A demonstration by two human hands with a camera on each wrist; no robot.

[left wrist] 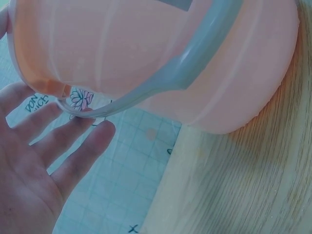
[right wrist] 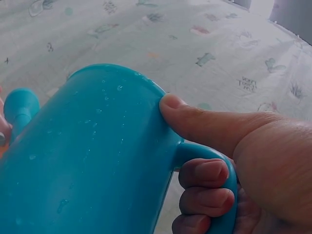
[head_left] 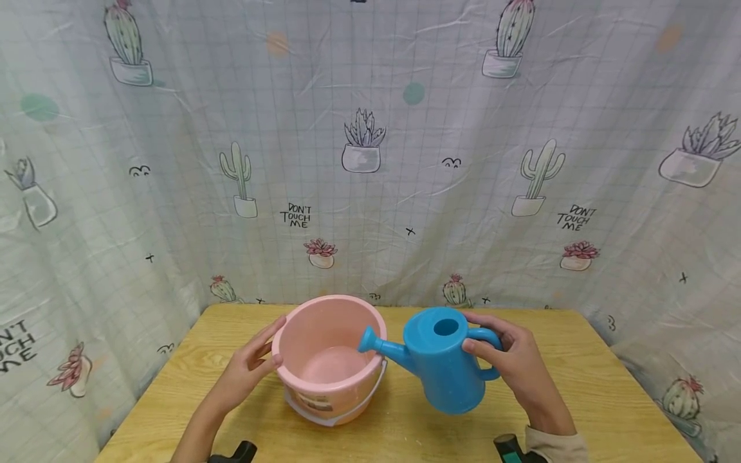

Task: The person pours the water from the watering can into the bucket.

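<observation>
A pink bucket [head_left: 330,379] with a pale carrying handle [left wrist: 195,58] stands on the wooden table. At its left side, my left hand [head_left: 246,373] touches the rim, fingers spread and mostly straight; the left wrist view shows this hand [left wrist: 44,146] beside the bucket wall. My right hand [head_left: 515,354] grips the handle of a blue watering can [head_left: 446,373]. Fingers curl through that handle [right wrist: 226,195] while the thumb presses the can's upper side. The can is held right of the bucket, its spout [head_left: 379,344] reaching over the rim. Water drops dot the can's wall [right wrist: 107,141].
The wooden table [head_left: 579,386] extends left and right of both things. Behind and beside it hangs a pale curtain [head_left: 405,193] printed with potted cacti. Dark strapped devices [head_left: 234,453] show near both wrists at the bottom of the head view.
</observation>
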